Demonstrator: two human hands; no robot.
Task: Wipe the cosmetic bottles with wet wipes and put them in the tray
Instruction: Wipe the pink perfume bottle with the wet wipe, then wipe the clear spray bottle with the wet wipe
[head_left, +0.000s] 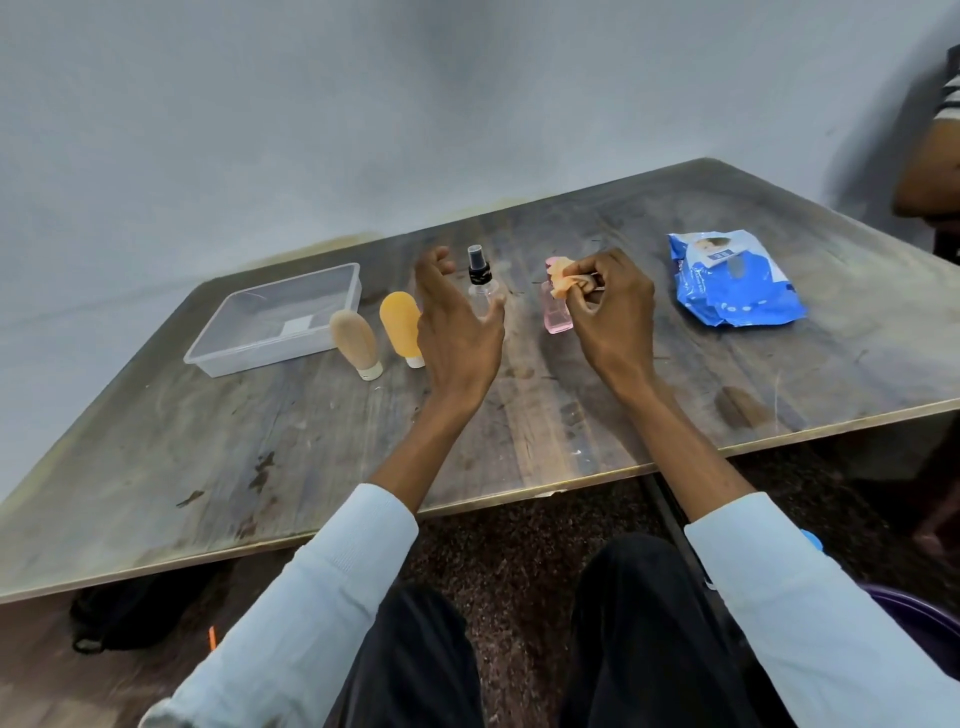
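Four bottles outside tray (nothing inside); left hand spread, right hand pinching wipe.

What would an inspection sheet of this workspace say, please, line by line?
Surface: worn wooden table, stained and scratched.
Job's things: clear plastic tray, holding no bottles; beige tube and orange tube beside it, caps down; clear spray bottle with black top, upright; pink bottle, upright; blue wet wipes pack on the right.
Clutter: nothing seen on the table.
Hands: left hand open, fingers spread around the spray bottle, contact unclear; right hand pinches a crumpled wipe above the pink bottle.
Cables: nothing seen.
Surroundings: pale wall; another person's arm at the right edge; dark bag under the table.
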